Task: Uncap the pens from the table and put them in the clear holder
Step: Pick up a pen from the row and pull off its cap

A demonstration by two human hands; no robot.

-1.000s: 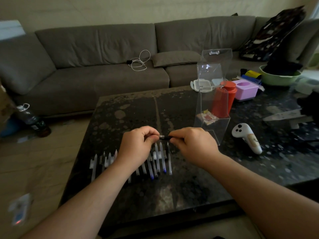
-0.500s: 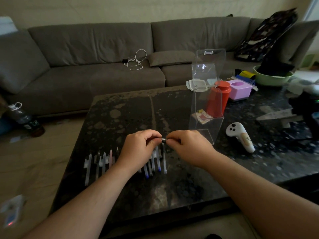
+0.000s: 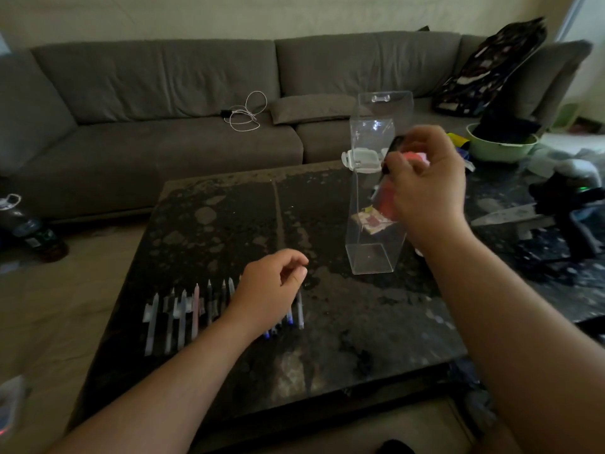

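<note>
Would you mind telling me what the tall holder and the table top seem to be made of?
Holder: thin clear plastic, glossy; the red thing behind shows through it, and its folded top flap has a punched hang slot. Table: probably polished stone, perhaps granite; dark and speckled with pale blotches, and it gives off soft reflections, though a printed or laminate surface can't be ruled out.

hands parted; right hand lifted pen to clear holder.
</note>
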